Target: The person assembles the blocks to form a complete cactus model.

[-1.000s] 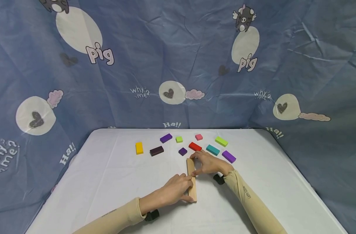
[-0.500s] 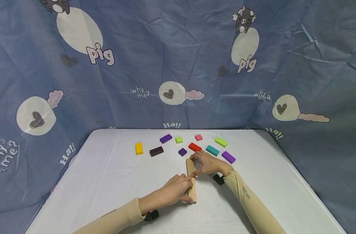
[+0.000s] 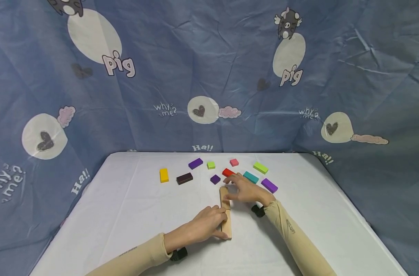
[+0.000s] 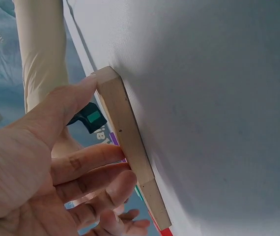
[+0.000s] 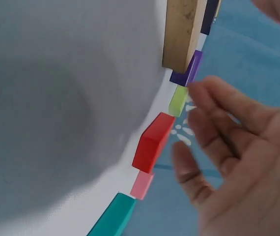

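Two plain wooden blocks lie end to end on the white table, forming one line that runs away from me. My left hand [image 3: 206, 222] holds the near wooden block [image 3: 226, 227], thumb at its near end and fingers by the joint. In the left wrist view the thumb and fingertips touch that block's edge, and the far wooden block [image 4: 155, 204] continues beyond it. My right hand [image 3: 245, 189] hovers beside the far block with loosely bent fingers, holding nothing. In the right wrist view its fingers stand apart from the wood, near a red block [image 5: 152, 145].
Coloured blocks lie scattered behind the wooden pair: yellow [image 3: 164, 175], dark brown [image 3: 184, 178], teal [image 3: 251, 177], purple [image 3: 269, 185], lime [image 3: 260, 167] and several others. A patterned blue cloth [image 3: 209, 76] hangs behind the table [image 3: 144, 214].
My right hand has let go of the far wooden block and lifted slightly away, now partly covering the red block. The left hand has stayed on the near block.
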The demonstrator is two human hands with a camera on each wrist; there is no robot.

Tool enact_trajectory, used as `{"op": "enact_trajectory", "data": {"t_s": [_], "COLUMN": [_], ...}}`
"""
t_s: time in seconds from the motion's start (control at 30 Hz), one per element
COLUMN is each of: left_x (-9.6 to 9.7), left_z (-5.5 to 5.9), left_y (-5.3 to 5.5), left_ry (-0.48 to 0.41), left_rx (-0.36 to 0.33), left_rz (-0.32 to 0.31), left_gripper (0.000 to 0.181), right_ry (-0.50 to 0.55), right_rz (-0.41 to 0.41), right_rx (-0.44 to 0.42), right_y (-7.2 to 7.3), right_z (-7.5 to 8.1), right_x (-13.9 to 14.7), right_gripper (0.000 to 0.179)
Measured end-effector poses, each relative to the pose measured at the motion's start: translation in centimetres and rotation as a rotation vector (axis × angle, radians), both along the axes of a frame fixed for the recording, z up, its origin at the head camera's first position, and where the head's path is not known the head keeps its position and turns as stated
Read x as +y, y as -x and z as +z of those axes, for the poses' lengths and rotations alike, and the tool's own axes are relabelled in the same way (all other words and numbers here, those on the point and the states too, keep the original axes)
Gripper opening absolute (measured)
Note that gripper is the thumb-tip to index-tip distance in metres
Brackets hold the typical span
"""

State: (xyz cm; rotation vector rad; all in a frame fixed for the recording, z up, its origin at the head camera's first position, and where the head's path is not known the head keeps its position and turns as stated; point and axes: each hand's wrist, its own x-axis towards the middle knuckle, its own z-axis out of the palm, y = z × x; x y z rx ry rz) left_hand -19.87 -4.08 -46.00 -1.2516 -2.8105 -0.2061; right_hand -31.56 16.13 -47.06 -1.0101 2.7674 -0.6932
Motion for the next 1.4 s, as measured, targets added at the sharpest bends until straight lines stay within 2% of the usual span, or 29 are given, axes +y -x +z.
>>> {"op": "enact_trajectory", "data": {"t_s": [0.17,0.4,0.53,0.83,1.13,1.4], "left_x": [-0.1,-0.2,-0.2,-0.2,-0.2,-0.2], "left_z": [0.1,0.0,-0.1,0.0,0.1,-0.1], "left_y": [0.1,0.3,0.3,0.2,0.1,0.1], "left_ry": [-0.011,-0.015,-0.013,-0.001,-0.009,-0.007], "left_rx": [0.011,0.033,0.038,0.010,-0.003,0.004], "left_rz": [-0.008,-0.016,-0.018,-0.011,-0.016,-0.019], "left_gripper": [0.041,0.043,0.043,0.043,0.041,0.042], "right_ry": [0.137,0.202,0.194,0.174,0.128,0.076], "right_rz": [-0.010,0.027,0.051,0.126,0.109,0.067], "right_rx": [0.040,0.122,0.130,0.078,0.057,0.001], "right_y": [1.1,3.2,4.2,5.7,6.0,6.3], "right_z": [-0.1,0.2,0.5,0.3,0.0,-0.7], "right_x": [-0.3,-1.2,-1.8,-3.0,-3.6,-3.7], "right_gripper": [0.042,0.032,0.032,0.031,0.033,0.032]}}
